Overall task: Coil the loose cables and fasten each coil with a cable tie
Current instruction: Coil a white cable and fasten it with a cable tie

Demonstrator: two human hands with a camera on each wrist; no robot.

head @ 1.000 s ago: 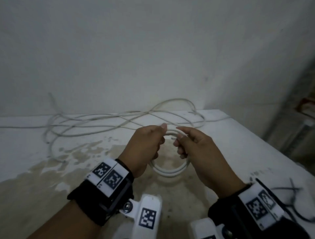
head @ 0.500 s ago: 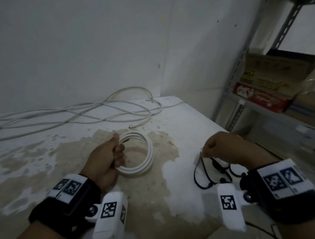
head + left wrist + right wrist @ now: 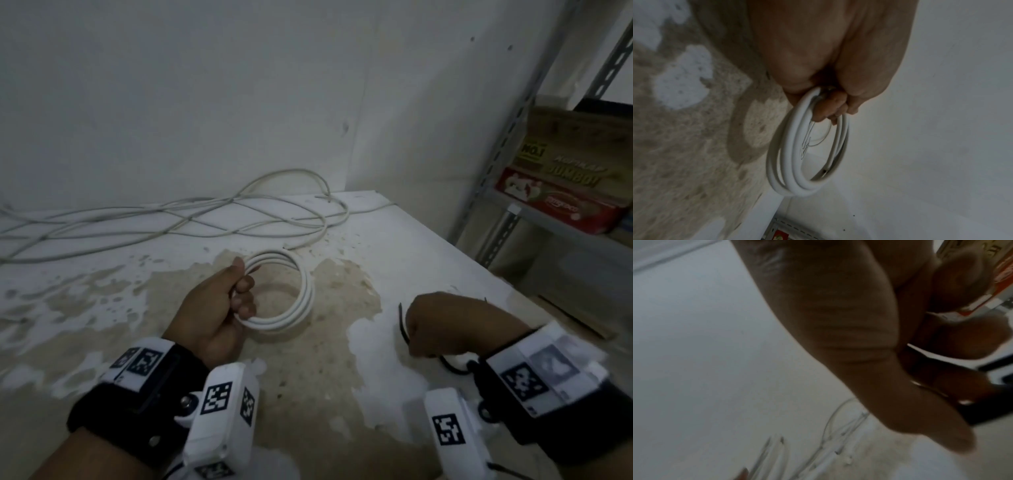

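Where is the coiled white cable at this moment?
In the head view, the coiled white cable is left of centre, held by the left hand above the stained white table, in front of the loose white cables.

White cable coil [image 3: 797,162] in left hand's [image 3: 828,56] curled fingers [image 3: 830,105]

dim light, grainy, blurred wrist views, edge distortion

Stood at the right: a grey metal shelf rack [image 3: 524,116] of slotted uprights, bearing a brown cardboard box [image 3: 579,150] printed "JUMBO" and a red packet [image 3: 555,205] before it. Behind, a plain white wall [image 3: 171,85]. Below, a white worktop [image 3: 394,246], brown-stained across its middle.
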